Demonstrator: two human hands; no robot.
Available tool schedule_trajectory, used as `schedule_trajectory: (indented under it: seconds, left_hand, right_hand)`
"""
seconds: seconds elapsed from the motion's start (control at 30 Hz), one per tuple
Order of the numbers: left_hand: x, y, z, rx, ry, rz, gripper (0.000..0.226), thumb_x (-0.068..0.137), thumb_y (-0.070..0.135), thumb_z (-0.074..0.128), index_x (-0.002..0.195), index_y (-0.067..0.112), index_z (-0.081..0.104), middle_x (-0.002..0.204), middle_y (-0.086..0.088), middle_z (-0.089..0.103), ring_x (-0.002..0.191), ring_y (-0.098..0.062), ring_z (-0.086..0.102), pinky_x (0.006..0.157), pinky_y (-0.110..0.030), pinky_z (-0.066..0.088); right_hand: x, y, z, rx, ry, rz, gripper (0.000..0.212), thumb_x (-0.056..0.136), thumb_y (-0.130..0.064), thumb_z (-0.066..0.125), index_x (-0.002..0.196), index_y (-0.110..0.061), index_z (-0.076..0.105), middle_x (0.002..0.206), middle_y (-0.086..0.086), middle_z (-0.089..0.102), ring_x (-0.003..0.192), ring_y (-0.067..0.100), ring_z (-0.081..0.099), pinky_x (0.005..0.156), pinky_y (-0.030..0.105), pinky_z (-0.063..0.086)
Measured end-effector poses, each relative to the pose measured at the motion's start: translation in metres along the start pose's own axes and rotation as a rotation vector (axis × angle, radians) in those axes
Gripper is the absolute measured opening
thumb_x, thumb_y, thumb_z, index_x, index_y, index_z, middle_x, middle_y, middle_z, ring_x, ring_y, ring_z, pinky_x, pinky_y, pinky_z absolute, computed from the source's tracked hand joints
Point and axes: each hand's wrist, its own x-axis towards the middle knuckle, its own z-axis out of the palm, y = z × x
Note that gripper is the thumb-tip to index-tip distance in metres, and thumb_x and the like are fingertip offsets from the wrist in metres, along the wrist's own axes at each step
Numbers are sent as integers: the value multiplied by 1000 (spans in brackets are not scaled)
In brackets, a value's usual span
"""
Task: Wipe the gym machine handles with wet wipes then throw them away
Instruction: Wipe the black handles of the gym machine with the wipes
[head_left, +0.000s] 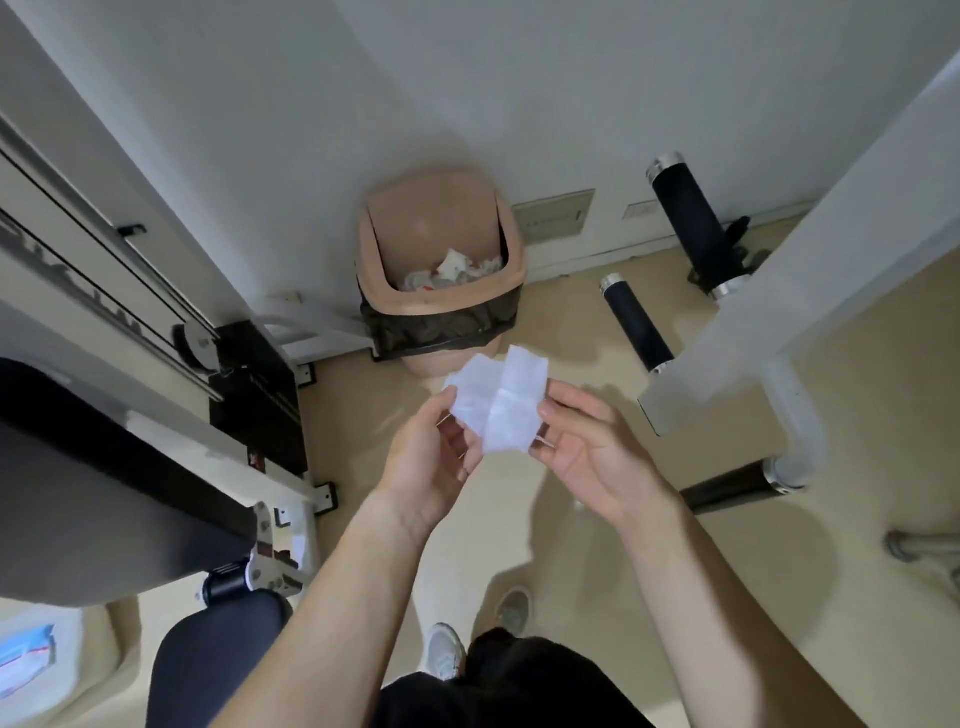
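You are holding the wet wipe (498, 402) spread between both hands, up in the air over the floor (467, 545), just in front of the bin (370, 270). The wipe is white, creased down its middle and partly unfolded. Your left hand (431, 467) has its fingers curled and pinched on the wipe's left edge, and your right hand (592, 457) pinches the right edge between thumb and fingers.

The bin stands against the wall, beige, with a black liner (441, 325) folded over its body and its swing lid tipped back. Crumpled white waste (452, 270) lies inside.

To your right, two black handles (691, 223) (636, 322) with metal end caps stick out from the white machine frame (831, 260), and a third handle (727, 491) sits lower on the same frame. To your left is a black padded seat (104, 493). A blue and white wipes pack (26, 660) lies at the lower left edge. Your pale shoes (444, 649) show on the floor below.
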Motion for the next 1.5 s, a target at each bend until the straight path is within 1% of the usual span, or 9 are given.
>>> schedule_trajectory:
  seconds: [0.17, 0.27, 0.37, 0.53, 0.7, 0.93, 1.1, 1.27, 1.5]
  left_hand:
    - [11, 8, 25, 191, -61, 177, 19, 97, 9, 49, 89, 11, 66, 74, -1, 62, 62, -15, 56, 56, -24, 47]
    - [16, 12, 39, 727, 21, 552, 11, 94, 14, 60, 84, 13, 64, 73, 5, 67, 64, -15, 62, 62, -26, 51]
    - [19, 15, 52, 1019, 51, 821, 9, 85, 18, 74, 81, 21, 66, 73, 14, 66, 66, -8, 63, 67, -26, 51]
    - [34, 30, 64, 753, -169, 547, 22, 80, 17, 74, 77, 7, 55, 73, -5, 52, 66, -18, 54, 66, -33, 46]
    - [67, 63, 83, 890, -537, 314, 21, 79, 16, 76, 77, 12, 56, 70, -7, 52, 58, -12, 53, 52, -20, 42]
    - [128, 85, 160, 1470, -704, 603, 26, 81, 25, 81, 84, 34, 57, 91, 16, 61, 88, -3, 60, 73, -20, 45]
    - [160, 70, 208, 1606, -951, 663, 19, 80, 26, 79, 92, 32, 65, 95, 17, 66, 95, 0, 64, 88, -25, 49]
    - [180, 50, 223, 1843, -927, 606, 26, 84, 29, 76, 108, 27, 64, 108, 8, 64, 96, -10, 61, 70, -16, 44]
    - [191, 51, 228, 1865, -846, 450, 34, 79, 38, 83, 104, 26, 62, 105, 9, 63, 83, -4, 57, 65, -17, 40]
  right_hand:
    - [23, -6, 0, -146, 295, 119, 24, 97, -17, 49, 116, -12, 63, 102, 10, 66, 92, 28, 67, 82, 46, 60]
    - [31, -8, 5, -334, 347, 166, 32, 96, -49, 49, 115, -28, 64, 118, 0, 66, 107, 19, 65, 93, 46, 56]
    - [35, -11, 10, -313, 362, 141, 30, 96, -39, 49, 119, -26, 63, 127, 0, 63, 114, 17, 62, 97, 41, 51]
    - [46, -21, 3, -405, 280, 19, 72, 66, -14, 55, 137, -26, 54, 136, -7, 59, 131, 16, 50, 112, 40, 36]
    - [57, -23, 2, -432, 186, -91, 33, 89, -22, 64, 121, -19, 67, 115, 2, 73, 117, 13, 64, 103, 29, 48]
    - [59, -4, 1, -426, 731, -281, 22, 88, -17, 72, 84, -1, 57, 71, 3, 56, 69, 7, 55, 67, 23, 43]
    - [79, 2, -5, -175, 846, -278, 19, 83, -17, 73, 100, -10, 68, 91, -2, 73, 85, 20, 68, 76, 28, 52]
    - [109, 10, -14, 200, 1010, -14, 28, 92, -19, 66, 118, -12, 61, 108, -4, 61, 104, 13, 60, 88, 40, 57]
    - [125, 0, -2, 739, 898, -80, 23, 100, -33, 55, 116, -18, 54, 93, 10, 55, 77, 22, 62, 58, 39, 59]
